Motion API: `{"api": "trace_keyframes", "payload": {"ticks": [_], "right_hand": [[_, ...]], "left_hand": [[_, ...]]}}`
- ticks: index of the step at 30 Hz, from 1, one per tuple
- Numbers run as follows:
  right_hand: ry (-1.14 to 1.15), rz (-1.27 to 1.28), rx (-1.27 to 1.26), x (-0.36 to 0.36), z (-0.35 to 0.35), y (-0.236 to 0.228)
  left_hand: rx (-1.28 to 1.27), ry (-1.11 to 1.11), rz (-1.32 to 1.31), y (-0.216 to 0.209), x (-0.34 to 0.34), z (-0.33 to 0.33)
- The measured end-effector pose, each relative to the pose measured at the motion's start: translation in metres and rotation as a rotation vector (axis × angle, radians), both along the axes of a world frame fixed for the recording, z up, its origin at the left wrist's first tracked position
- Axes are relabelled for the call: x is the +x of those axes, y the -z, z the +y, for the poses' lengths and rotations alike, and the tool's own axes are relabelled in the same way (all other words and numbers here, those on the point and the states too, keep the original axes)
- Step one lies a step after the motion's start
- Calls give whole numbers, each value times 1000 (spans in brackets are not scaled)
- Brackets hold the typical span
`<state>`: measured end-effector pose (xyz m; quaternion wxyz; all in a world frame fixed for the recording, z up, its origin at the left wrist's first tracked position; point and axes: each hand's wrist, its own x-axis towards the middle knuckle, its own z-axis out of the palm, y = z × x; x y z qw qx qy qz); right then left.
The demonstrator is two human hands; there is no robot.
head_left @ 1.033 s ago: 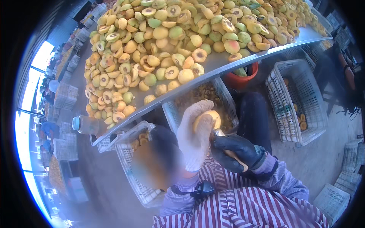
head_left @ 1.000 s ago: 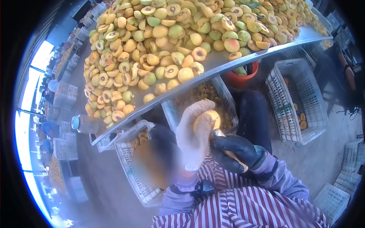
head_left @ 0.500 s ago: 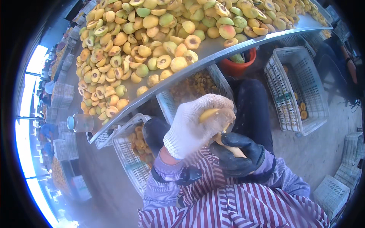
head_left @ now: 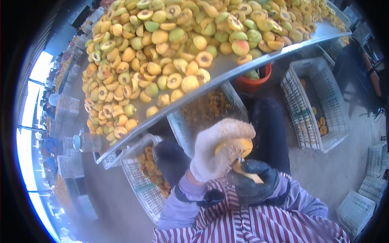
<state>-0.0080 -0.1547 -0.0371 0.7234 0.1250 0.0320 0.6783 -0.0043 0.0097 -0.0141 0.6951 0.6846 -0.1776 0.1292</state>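
Note:
In a white knit glove, my left hand (head_left: 219, 148) is closed around a yellow peach half (head_left: 245, 147), whose edge shows past the fingers. Just below it, my right hand (head_left: 255, 182), in a dark rubber-coated glove, grips a pitting tool (head_left: 252, 175) with a pale wooden handle. The tool's small metal end meets the underside of the fruit; its tip is hidden there. Both hands are above my lap, over a striped apron (head_left: 267, 220). Beyond them, many halved yellow and greenish peaches (head_left: 150, 67) are heaped on a metal table (head_left: 227, 75).
Under the table edge stands a crate of brown scraps (head_left: 210, 105), beside a red bucket (head_left: 253, 81). A crate of peach halves (head_left: 152, 166) is by my left leg. To the right is a white crate (head_left: 318, 105) with a few pieces. A clear jar (head_left: 87, 142) stands at the table's left corner.
Both hands have come slightly lower and right, toward my lap. The left hand has turned, so more of the peach half shows. The tool stays in my right hand.

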Motion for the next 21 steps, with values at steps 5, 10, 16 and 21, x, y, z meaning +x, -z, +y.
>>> {"api": "trace_keyframes", "payload": {"ticks": [5, 10, 16, 21], "right_hand": [[-40, -37, -55, 5, 7, 5], [-77, -134, -137, 10, 6, -3], [-105, -127, -118, 4, 5, 20], [-146, -140, -74, 5, 13, 22]], "left_hand": [[-288, -75, 164, 3, -6, -8], [-479, -154, 382, 1, -17, -17], [-583, -261, 448, 4, -23, -24], [-774, -253, 501, 15, -24, -21]]}}
